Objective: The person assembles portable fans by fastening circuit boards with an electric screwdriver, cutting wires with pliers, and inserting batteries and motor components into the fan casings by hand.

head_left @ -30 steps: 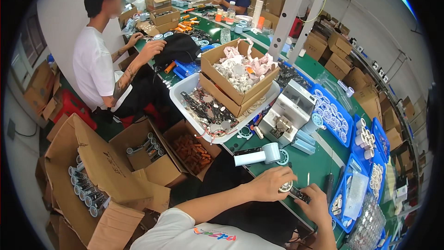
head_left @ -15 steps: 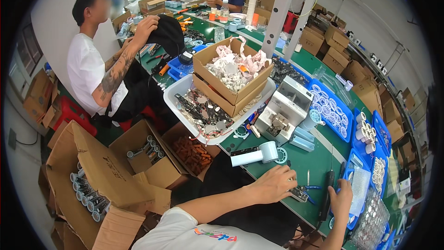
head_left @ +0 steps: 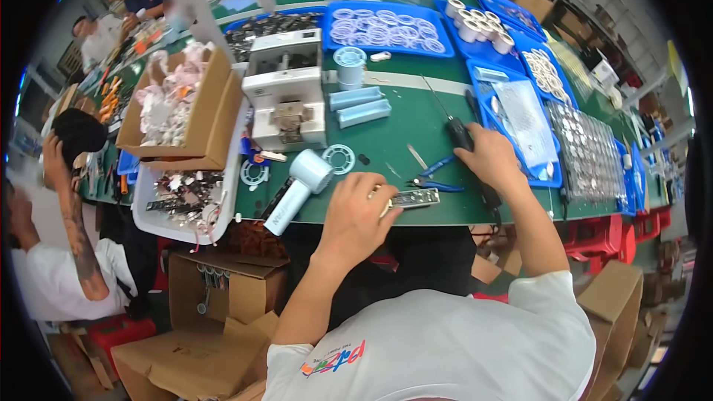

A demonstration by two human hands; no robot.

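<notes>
Here, at the near edge of a green desk (head_left: 401, 104), the left hand (head_left: 356, 212) presses down on a narrow metal circuit strip (head_left: 413, 197), its fingers (head_left: 375, 194) curled together over the strip's left end while the rest juts out to the right. The right hand (head_left: 492, 157) lies just beyond, fingers closed around a black electric screwdriver (head_left: 458, 132) beside blue-handled pliers (head_left: 437, 177). A pale blue hair dryer (head_left: 297, 187) rests left of the left hand, near a white machine (head_left: 286, 89).
</notes>
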